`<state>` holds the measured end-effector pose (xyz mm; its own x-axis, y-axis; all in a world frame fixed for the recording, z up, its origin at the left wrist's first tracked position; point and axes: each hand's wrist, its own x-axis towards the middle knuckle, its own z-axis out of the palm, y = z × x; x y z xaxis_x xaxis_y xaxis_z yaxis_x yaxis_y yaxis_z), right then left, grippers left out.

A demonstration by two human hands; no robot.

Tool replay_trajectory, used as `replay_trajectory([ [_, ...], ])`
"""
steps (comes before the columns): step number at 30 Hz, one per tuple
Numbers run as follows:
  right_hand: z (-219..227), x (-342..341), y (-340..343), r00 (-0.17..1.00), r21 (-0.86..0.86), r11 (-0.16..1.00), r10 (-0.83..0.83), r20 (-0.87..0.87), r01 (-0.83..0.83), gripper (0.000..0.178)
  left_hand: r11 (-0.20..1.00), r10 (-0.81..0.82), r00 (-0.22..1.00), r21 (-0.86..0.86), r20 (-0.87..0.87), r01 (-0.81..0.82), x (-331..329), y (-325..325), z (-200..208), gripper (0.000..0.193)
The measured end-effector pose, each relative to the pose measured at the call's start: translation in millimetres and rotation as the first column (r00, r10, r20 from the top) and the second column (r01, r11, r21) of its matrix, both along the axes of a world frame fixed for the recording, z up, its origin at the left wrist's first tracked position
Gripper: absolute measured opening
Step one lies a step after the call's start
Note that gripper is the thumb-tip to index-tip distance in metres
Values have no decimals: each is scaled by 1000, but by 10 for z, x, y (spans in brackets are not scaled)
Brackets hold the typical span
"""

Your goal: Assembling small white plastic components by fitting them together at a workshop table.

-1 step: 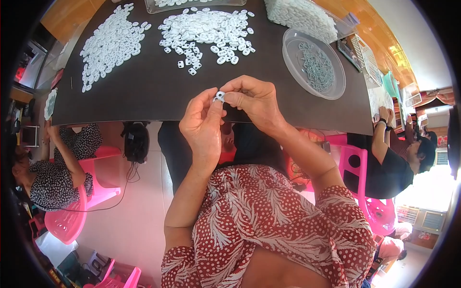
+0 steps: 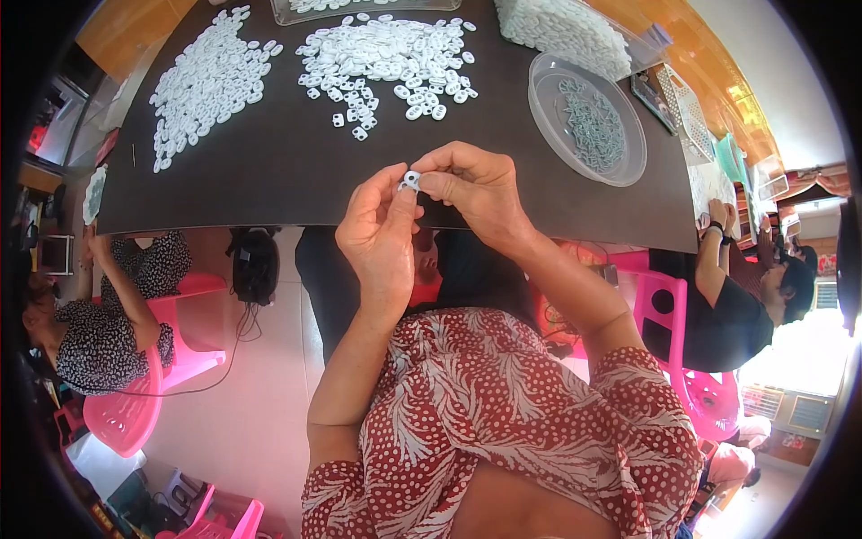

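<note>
Landmark: the middle heap of white, holed pieces on the dark table. Nothing visible has shifted since the earlier picture; both hands keep the same pose, so the handling looks paused or very fine, and the work no further along.

The held piece, small and white with a dark hole, is on the near side of the middle heap, well apart from it. Left hand: thumb and fingers pinch the piece from its left. Right hand: thumb and forefinger close in at its right, apparently gripping too (whether a second part hides between the fingertips, I cannot tell).

Left of the middle heap, another white heap. To its right and nearer, a clear round dish with small grey-green, metallic-looking parts.
</note>
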<state>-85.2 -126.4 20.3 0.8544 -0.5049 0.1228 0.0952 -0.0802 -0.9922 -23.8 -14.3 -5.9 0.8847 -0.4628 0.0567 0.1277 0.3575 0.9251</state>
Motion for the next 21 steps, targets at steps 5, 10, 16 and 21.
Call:
replay_trajectory([
  [5,-39,-3,23,1000,-50,999,-9,-19,8,8,998,-35,999,-45,2,35,6,28,-52,24],
  [10,-29,-13,62,999,-55,998,-21,-40,19,8,998,-61,997,-14,-48,60,7,56,-5,23],
  [16,-96,-10,104,999,-169,985,-42,19,45,10,994,-80,992,-77,-96,73,-28,69,8,24],
  [21,-63,-53,170,999,-232,973,-17,32,24,20,992,-68,988,-116,-138,52,-33,72,34,23],
])
